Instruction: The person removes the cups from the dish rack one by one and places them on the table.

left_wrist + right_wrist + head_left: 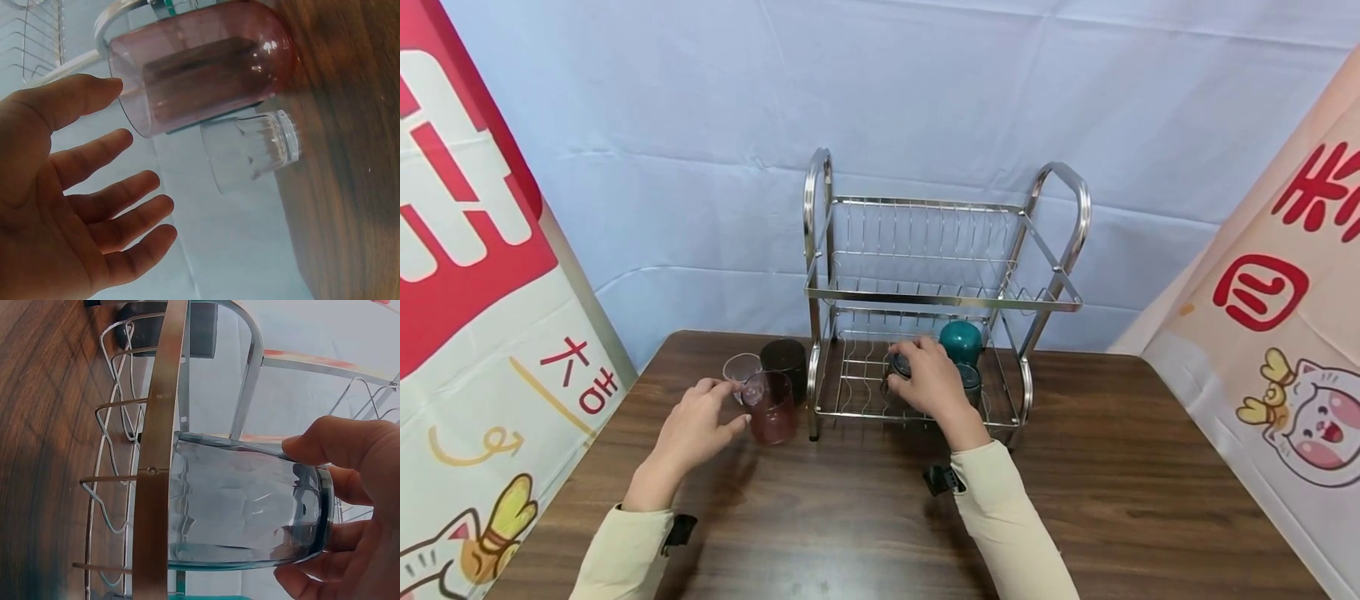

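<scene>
Upside down on the lower tier of the dish rack, a grey-tinted drinking glass (244, 503) stands mouth down, its lower part behind the rack's front rail. My right hand (931, 379) grips it around its thick base, thumb on one side and fingers on the other. Beside it on that tier are a teal cup (961, 340) and another dark grey glass (972, 385). My left hand (698, 421) hovers with spread fingers by the rim of a pink glass (206, 69), holding nothing. A small clear glass (247, 150) and a dark glass (785, 357) stand just behind the pink one.
The two-tier metal dish rack (951, 298) stands at the back of the wooden table (850, 517), its left legs close to the loose glasses. A pale cloth (700, 208) hangs behind, with printed banners (1285, 350) on both sides.
</scene>
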{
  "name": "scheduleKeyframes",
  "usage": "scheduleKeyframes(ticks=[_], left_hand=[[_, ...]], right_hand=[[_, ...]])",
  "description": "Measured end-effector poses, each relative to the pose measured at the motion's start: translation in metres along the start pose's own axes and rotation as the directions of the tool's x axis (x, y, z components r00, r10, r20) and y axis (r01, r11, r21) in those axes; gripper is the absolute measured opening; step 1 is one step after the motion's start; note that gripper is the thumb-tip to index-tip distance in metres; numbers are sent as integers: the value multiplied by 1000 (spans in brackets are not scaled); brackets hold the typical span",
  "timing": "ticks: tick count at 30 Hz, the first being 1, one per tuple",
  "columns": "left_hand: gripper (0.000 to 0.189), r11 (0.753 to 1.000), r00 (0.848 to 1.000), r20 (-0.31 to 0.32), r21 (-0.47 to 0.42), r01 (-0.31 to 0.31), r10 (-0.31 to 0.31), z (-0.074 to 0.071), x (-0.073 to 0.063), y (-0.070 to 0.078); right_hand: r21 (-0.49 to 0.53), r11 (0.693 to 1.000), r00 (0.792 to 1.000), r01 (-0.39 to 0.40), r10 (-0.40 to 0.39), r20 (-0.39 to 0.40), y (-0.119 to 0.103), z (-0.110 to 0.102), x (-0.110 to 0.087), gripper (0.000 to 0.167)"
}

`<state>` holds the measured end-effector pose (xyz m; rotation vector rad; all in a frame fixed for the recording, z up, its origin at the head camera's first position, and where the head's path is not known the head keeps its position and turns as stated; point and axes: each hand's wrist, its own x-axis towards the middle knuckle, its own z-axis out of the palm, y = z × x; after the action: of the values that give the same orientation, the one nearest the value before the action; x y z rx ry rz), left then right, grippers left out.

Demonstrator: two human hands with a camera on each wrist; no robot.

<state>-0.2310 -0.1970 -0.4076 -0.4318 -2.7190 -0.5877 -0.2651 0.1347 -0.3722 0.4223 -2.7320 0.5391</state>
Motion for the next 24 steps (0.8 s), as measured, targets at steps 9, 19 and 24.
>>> scheduleKeyframes(ticks=[9,19,24], left_hand=[[45,999,999,-28,22,-33,34,0,-4,13],[41,993,991,-70,34,-112,114,6,-7,30],[42,990,987,-81,36,-137,139,8,-7,36]], right_hand=[[22,999,999,31,-31,-15,-2,-2,-8,37],[55,995,995,82,-79,-57,-2,-6,-17,36],[58,992,990,108,-102,-97,-3,-8,-19,35]])
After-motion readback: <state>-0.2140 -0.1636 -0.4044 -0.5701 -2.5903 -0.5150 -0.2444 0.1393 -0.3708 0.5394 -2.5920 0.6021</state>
